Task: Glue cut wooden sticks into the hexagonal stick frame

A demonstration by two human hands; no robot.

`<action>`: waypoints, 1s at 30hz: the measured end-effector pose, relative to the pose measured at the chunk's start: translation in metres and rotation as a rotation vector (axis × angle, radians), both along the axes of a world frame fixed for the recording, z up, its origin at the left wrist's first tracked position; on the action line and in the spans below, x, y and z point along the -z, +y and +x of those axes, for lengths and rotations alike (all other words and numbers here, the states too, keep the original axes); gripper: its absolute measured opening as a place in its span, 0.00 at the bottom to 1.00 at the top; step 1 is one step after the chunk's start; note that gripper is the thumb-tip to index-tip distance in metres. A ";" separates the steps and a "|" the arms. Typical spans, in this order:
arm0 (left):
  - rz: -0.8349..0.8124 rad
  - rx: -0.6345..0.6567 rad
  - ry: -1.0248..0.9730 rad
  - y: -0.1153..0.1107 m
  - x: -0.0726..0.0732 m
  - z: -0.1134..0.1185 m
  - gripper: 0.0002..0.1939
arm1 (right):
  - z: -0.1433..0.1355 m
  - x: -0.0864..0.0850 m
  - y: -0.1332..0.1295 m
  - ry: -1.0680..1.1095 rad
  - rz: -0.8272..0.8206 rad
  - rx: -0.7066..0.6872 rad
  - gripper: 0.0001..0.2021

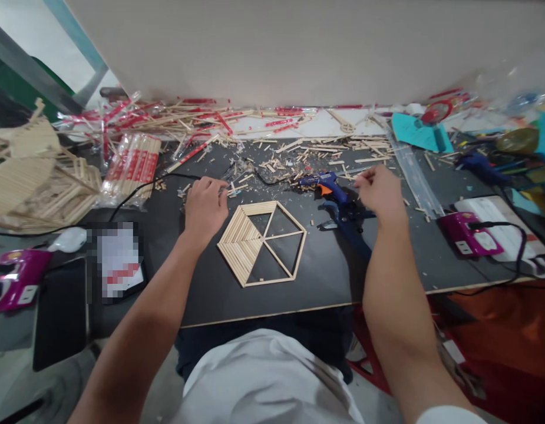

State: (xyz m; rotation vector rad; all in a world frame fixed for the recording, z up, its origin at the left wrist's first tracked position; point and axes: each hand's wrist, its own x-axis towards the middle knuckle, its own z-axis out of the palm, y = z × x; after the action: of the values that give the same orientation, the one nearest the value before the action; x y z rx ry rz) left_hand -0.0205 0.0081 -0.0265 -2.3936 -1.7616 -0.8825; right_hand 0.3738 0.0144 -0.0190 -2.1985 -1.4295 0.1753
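A hexagonal frame of wooden sticks [240, 245] lies flat on the dark table [201, 300]. Its left part is filled with sticks laid side by side; the right part shows open triangles between spokes. My left hand [207, 206] is just beyond the frame's upper left corner, its fingers curled near small stick scraps; what they hold, if anything, is hidden. My right hand [380, 191] hovers with fingertips pinched to the right of a blue glue gun [327, 184]; anything between them is too small to make out. Below the glue gun lies a dark blue cutter [349, 227].
Stick scraps [290, 156] and red-wrapped sticks [133, 165] cover the back of the table. A built wooden piece [25, 171], a phone [62, 315] and a purple device [18, 280] are at left. Another purple device [471, 234] with a cable sits at right.
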 end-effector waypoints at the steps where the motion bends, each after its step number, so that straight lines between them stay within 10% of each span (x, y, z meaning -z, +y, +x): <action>1: 0.001 0.013 -0.001 0.000 -0.001 0.000 0.09 | 0.002 -0.002 -0.003 0.040 0.059 -0.006 0.08; 7: -0.014 0.124 -0.006 -0.003 -0.009 0.004 0.11 | -0.014 -0.020 -0.008 0.265 0.378 -0.046 0.07; 18: -0.049 0.456 -0.086 -0.023 -0.016 0.025 0.15 | -0.120 -0.015 -0.037 0.525 0.431 -0.760 0.08; 30: -0.053 0.452 0.016 -0.015 -0.015 0.016 0.17 | -0.130 -0.002 -0.032 0.315 0.306 -0.822 0.09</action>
State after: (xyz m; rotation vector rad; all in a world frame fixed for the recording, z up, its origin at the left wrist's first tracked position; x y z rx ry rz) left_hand -0.0042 -0.0070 -0.0110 -2.8813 -1.2660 -0.8518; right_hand 0.2441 -0.0181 -0.0175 -1.1818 -1.9261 0.5142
